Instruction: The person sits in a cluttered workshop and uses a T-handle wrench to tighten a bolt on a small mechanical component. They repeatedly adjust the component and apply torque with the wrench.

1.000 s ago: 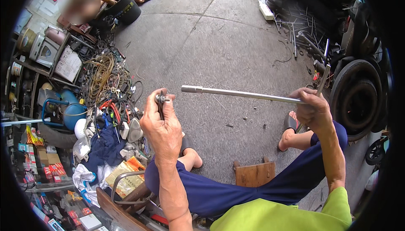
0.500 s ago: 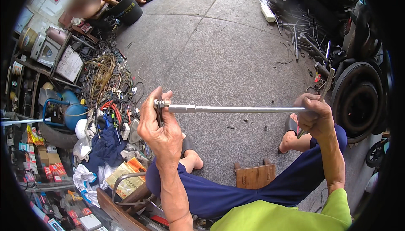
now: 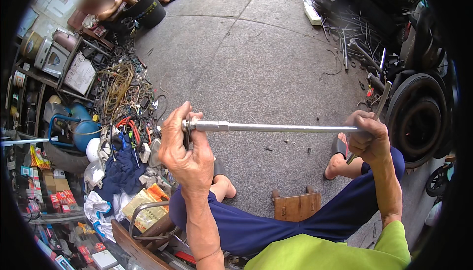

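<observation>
A long silver T-handle socket wrench [image 3: 290, 128] lies nearly level across my view, above the floor. My right hand [image 3: 365, 134] is closed around its right end, where the crossbar [image 3: 383, 101] slants out above and below the fist. Over at the socket end, my left hand [image 3: 186, 146] pinches a small metal nut-and-bolt piece [image 3: 188, 125] between thumb and fingers. This piece meets the socket's mouth; whether it is seated inside is hidden by the fingers.
A small wooden stool [image 3: 297, 207] stands between my feet. Tangled cables [image 3: 118, 92] and cloths pile up at left, beside a glass case of small boxes. A tyre [image 3: 419, 117] and metal rods [image 3: 345, 48] lie at right. Another person sits by a black bucket [image 3: 148, 9].
My left hand has shifted slightly, its fingers curling a little differently around the small metal piece. The wrench and my right hand hold almost the same place.
</observation>
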Demonstrator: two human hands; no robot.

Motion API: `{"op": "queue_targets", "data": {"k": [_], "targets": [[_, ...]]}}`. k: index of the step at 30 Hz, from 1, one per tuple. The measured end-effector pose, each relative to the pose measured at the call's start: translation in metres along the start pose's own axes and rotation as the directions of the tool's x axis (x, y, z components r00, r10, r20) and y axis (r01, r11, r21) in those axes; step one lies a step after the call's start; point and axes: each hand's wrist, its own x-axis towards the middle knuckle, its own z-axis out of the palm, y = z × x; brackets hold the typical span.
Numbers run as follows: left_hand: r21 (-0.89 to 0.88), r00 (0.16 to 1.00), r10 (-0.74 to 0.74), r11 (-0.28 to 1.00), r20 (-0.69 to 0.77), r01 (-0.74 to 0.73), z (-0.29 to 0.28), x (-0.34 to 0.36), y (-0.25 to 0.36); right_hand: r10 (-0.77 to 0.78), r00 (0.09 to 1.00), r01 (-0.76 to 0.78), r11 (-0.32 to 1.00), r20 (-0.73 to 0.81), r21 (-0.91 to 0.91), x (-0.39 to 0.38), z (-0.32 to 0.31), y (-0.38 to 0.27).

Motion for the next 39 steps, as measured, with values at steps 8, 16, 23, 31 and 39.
{"op": "queue_targets", "data": {"k": [8,16,23,31,39], "targets": [[0.013,0.993,0.007,1.000,0.119,-0.009,-0.001,-0.001,0.006,0.165,0.975,-0.173,0.984,-0.150,-0.039,-0.002,-0.003,-0.001],[0.055,0.994,0.039,0.998,0.098,-0.044,0.003,-0.003,-0.001,0.348,0.933,-0.339,0.936,-0.094,0.096,-0.001,0.002,0.004],[0.116,0.989,-0.074,0.992,0.127,0.059,0.004,-0.008,0.002,0.226,0.969,-0.234,0.969,-0.103,-0.078,0.002,0.015,0.006],[0.321,0.969,-0.094,0.947,0.227,0.016,0.008,-0.010,0.007,0.375,0.883,-0.385,0.923,-0.282,0.020,0.003,0.002,0.013],[0.312,0.924,-0.222,0.942,0.310,0.122,0.005,-0.015,0.005,0.245,0.927,-0.313,0.923,-0.285,-0.224,0.011,0.017,0.004]]}}
